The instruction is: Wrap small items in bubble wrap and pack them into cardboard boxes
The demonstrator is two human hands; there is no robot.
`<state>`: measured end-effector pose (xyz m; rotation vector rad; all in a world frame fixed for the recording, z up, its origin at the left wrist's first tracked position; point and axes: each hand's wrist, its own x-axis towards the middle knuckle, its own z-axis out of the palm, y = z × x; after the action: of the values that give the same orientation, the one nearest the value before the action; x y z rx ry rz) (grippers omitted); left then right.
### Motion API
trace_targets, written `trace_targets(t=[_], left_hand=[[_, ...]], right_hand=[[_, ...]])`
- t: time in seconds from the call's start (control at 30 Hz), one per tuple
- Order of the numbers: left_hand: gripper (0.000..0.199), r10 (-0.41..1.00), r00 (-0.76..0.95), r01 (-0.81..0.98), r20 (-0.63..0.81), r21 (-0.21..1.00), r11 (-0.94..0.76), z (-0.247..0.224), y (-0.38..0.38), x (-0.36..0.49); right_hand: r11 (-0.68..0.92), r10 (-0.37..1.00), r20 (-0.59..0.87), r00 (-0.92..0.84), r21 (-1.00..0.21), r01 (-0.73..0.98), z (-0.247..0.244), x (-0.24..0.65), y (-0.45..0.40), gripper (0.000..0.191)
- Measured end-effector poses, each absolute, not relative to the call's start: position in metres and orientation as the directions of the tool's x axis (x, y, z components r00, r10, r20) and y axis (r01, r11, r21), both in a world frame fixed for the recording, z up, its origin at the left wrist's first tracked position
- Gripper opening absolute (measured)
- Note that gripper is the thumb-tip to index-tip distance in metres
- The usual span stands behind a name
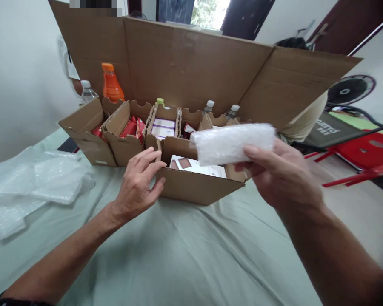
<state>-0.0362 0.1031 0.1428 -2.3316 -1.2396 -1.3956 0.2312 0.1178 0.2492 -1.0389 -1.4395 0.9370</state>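
My right hand [274, 170] is closed around a white bubble-wrapped package [232, 143], held up over the front cardboard box [201, 187]. Inside that box lies a white printed carton [198, 165], partly covered by the package. At the box's left end is my left hand [142, 178], fingers apart and holding nothing, its fingertips at the cardboard edge. What is inside the bubble wrap cannot be made out.
Behind stand several open cardboard bins with red packets [133, 127] and purple-white boxes [163, 127]. A tall cardboard panel [191, 63] rises at the back, with an orange bottle [111, 85] before it. Loose bubble wrap [35, 187] lies left. A red chair [367, 148] stands right.
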Motion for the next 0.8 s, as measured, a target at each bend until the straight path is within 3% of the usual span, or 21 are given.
trace_targets(t=[0.13,0.3,0.4,0.47,0.63,0.73,0.8], left_hand=[[0.025,0.569,0.166,0.714,0.805,0.301,-0.633,0.138,0.102,-0.031],[0.026,0.569,0.126,0.692,0.812,0.339,-0.637,0.135,0.105,-0.028],[0.028,0.565,0.092,0.679,0.82,0.363,-0.638,0.131,0.107,-0.027],[0.028,0.559,0.077,0.674,0.826,0.37,-0.64,0.129,0.107,-0.026],[0.028,0.565,0.05,0.667,0.824,0.394,-0.632,0.126,0.107,-0.023],[0.029,0.561,0.043,0.658,0.827,0.399,-0.639,0.126,0.108,-0.023],[0.031,0.559,0.046,0.654,0.828,0.398,-0.643,0.125,0.108,-0.023]], right_hand=[[0.365,0.93,0.338,-0.147,-0.898,0.246,0.236,0.199,0.162,0.03],[0.611,0.79,0.469,-0.395,-0.547,0.572,0.219,0.183,0.176,0.03],[0.733,0.676,0.461,-0.575,-0.35,0.583,0.22,0.178,0.18,0.046],[0.798,0.603,0.393,-0.694,-0.293,0.527,0.225,0.173,0.186,0.049],[0.809,0.542,0.229,-0.809,-0.402,0.428,0.231,0.15,0.211,0.051],[0.719,0.586,0.052,-0.809,-0.493,0.489,0.224,0.14,0.225,0.054],[0.684,0.598,-0.062,-0.799,-0.479,0.55,0.219,0.137,0.228,0.056]])
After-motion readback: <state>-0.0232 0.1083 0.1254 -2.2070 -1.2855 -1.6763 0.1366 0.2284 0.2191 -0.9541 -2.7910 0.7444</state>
